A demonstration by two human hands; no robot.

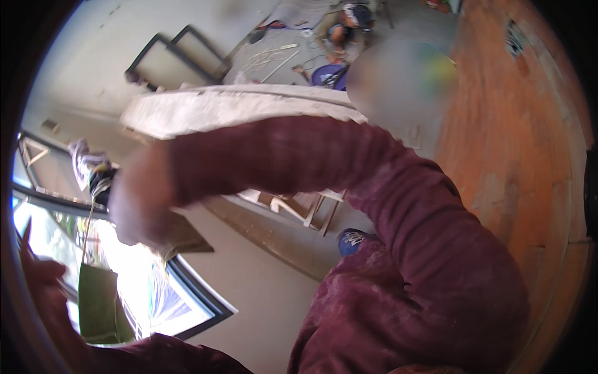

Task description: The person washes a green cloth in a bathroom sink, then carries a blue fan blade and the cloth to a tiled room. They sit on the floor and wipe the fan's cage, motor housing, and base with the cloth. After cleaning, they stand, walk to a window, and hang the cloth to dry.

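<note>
My right arm, in a dusty maroon sleeve, reaches across the view to the left. At its end my right hand [142, 196] is smeared by motion, so its fingers and anything in them cannot be made out. Just beyond it are a dark thing with a yellow patch [101, 184] and a pale purple cloth [81, 161]. At the lower left edge shows part of my left hand [48, 290], its visible fingers apart, with nothing plainly held. Close beside it hangs a green flat piece [98, 302], below a thin cord [87, 240].
A bright dark-framed window [205, 311] lies at lower left. Beyond my arm stands a whitish, dusty board [187, 112] on wooden supports [305, 212]. Dark frames [177, 56] lean on the wall. Farther off, a person [342, 31] crouches near a purple bucket [324, 76]. Orange-brown wood [498, 143] fills the right.
</note>
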